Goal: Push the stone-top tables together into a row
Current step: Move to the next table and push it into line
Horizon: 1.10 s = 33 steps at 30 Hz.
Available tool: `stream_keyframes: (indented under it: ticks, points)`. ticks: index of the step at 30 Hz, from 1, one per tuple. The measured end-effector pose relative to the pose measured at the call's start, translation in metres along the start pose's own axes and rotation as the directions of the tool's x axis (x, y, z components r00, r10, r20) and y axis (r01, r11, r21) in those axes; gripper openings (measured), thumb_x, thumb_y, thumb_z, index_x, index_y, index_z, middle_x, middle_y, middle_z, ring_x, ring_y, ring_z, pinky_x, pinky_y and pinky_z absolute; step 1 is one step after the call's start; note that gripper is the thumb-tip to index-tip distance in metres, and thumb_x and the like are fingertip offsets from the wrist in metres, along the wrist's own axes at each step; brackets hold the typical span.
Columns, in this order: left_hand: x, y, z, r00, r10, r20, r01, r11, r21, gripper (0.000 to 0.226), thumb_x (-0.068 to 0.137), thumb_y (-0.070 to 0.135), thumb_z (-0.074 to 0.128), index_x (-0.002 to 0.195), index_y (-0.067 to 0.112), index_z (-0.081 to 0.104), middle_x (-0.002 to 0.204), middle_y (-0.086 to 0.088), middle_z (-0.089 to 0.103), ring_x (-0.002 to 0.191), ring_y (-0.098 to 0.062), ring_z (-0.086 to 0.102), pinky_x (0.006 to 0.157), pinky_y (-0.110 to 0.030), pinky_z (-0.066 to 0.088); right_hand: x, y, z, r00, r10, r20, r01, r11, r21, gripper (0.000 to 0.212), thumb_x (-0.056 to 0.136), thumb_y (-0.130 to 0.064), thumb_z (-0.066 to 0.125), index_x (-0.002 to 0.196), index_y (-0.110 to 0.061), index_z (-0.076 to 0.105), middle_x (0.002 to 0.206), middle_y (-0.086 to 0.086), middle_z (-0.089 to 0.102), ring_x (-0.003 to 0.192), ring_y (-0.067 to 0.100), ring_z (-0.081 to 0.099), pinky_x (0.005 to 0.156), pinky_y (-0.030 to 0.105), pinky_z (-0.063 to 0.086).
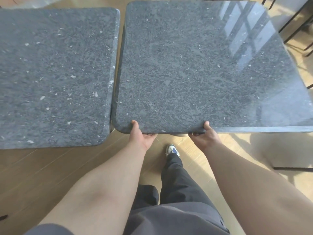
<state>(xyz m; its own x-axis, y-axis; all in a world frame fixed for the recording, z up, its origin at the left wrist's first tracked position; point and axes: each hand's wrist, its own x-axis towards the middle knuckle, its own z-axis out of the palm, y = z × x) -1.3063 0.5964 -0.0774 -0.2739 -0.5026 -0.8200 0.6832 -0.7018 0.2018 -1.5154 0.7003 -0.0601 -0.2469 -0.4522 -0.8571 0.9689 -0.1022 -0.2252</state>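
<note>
From the head camera, two stone-top tables stand side by side on a wooden floor (50,167); the left table (54,77) serves as the landmark, and the right table (194,68) sits just beside it, a narrow gap between their facing edges, slightly wider at the far end than near the person; the right table's near edge also lies further from the person than the left table's near edge. The left hand (141,134) grips the right table's near edge close to the corner next to the left table, thumb on top and fingers curled under; the right hand (204,134) grips the same edge further from the left table, in the same hold. The step in hand looks like closing that gap; doing it well probably means sliding sideways toward the left table with even force from both hands, swinging the far end in so the edges meet flush, drawing the near edges level, and easing off before the stone edges knock. A shoe (172,150) stands on the floor under the near edge; it should stay clear of the table's legs.
</note>
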Motion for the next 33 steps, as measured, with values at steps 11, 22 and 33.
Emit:
stream_keyframes:
  ticks: [11,22,33]
  points:
    - [-0.023,-0.015,-0.018,0.997,-0.001,-0.073,0.0,1.0,-0.004,0.068,0.097,0.06,0.052,0.139,0.006,0.046,0.132,-0.023,0.058,0.12,-0.04,0.059,0.106,-0.058,0.046,-0.01,-0.001,-0.019,0.999,0.01,-0.03,-0.011,1.0,-0.02,0.036,0.102,-0.035,0.052,0.116,-0.003,0.059,0.126,0.016,0.062,0.116,0.03,0.06,0.099,0.049,0.047]
    - [-0.021,0.004,-0.044,0.984,0.011,-0.176,-0.013,1.0,-0.011,0.043,0.092,0.029,0.072,0.128,0.009,0.059,0.132,-0.017,0.059,0.121,-0.037,0.059,0.108,-0.057,0.044,-0.007,0.014,-0.024,0.993,-0.026,-0.113,0.023,0.999,-0.022,0.045,0.095,-0.038,0.063,0.132,-0.013,0.058,0.13,0.007,0.064,0.119,0.03,0.061,0.104,0.048,0.046]
    - [-0.022,0.039,-0.044,0.98,0.085,-0.179,-0.067,0.992,0.102,0.043,0.1,0.043,0.056,0.13,0.013,0.049,0.122,-0.017,0.062,0.107,-0.033,0.064,0.095,-0.053,0.051,0.007,0.079,0.0,0.997,-0.015,-0.081,-0.005,0.968,-0.25,0.05,0.096,-0.029,0.066,0.14,-0.019,0.047,0.14,0.004,0.054,0.113,0.023,0.06,0.084,0.029,0.058]
